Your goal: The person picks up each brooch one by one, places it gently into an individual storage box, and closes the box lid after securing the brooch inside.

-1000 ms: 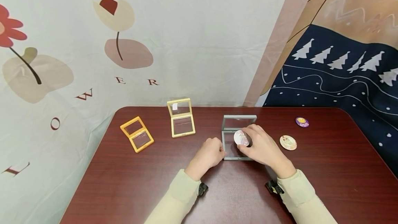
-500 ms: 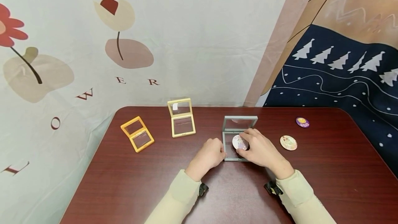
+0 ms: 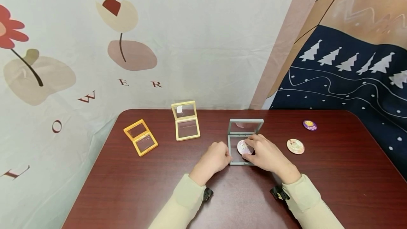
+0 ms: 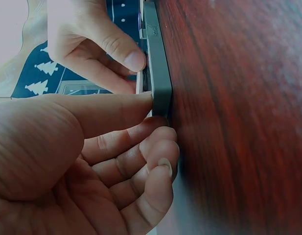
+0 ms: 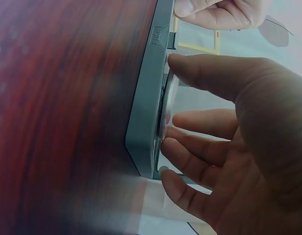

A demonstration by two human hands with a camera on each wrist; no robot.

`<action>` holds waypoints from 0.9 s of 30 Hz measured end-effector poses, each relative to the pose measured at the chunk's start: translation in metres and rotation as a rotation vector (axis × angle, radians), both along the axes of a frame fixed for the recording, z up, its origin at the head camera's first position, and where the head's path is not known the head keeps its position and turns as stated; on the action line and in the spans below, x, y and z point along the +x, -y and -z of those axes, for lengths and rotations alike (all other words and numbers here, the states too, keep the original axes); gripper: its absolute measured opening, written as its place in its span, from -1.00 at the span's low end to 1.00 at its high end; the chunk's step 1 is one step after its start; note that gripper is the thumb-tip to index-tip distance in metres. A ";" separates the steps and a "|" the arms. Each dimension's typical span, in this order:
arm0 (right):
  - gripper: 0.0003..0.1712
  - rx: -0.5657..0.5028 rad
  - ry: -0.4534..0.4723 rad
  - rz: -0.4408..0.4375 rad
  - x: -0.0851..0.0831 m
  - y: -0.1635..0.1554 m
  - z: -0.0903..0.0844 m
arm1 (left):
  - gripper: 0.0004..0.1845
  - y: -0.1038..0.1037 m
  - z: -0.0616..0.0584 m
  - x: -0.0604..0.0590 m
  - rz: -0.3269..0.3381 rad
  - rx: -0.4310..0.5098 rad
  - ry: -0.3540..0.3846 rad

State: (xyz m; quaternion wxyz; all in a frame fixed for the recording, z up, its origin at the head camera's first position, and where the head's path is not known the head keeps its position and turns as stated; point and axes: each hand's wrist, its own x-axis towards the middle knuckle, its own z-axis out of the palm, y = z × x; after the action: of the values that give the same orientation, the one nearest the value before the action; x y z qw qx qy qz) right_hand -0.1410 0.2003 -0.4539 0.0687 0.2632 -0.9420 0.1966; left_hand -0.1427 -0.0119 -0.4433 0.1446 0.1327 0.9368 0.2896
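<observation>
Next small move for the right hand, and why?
Probably ease the right hand off the round badge: it seems to lie nearly flat in the lower half of the open gray case, whose near left corner the left hand holds.

word PUSH [image 5: 156, 35] on the grey case [image 5: 145, 110], dark-red letters L-O-W-E-R [image 3: 86, 97] on the pale cloth [image 3: 203, 45]

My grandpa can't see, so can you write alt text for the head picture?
The right hand holds a round badge over an open gray case; the left hand holds its corner. An open orange case and yellow case lie left, a cream badge and purple badge right.
</observation>
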 end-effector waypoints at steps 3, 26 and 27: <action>-0.54 0.000 0.016 0.001 0.000 0.000 0.000 | -0.63 0.000 0.001 0.000 0.001 0.000 0.000; -0.70 -0.288 -0.330 0.079 0.010 -0.017 -0.051 | -0.58 0.000 -0.001 0.002 -0.004 -0.002 -0.002; -0.66 -0.294 -0.339 0.092 0.010 -0.018 -0.051 | -0.58 0.000 -0.001 0.002 -0.003 -0.002 0.000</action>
State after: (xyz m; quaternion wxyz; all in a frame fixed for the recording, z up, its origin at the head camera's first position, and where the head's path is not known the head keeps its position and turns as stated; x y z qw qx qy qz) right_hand -0.1312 0.2179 -0.4030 0.2726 0.2366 -0.8891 0.2815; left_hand -0.1405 -0.0120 -0.4423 0.1443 0.1311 0.9373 0.2888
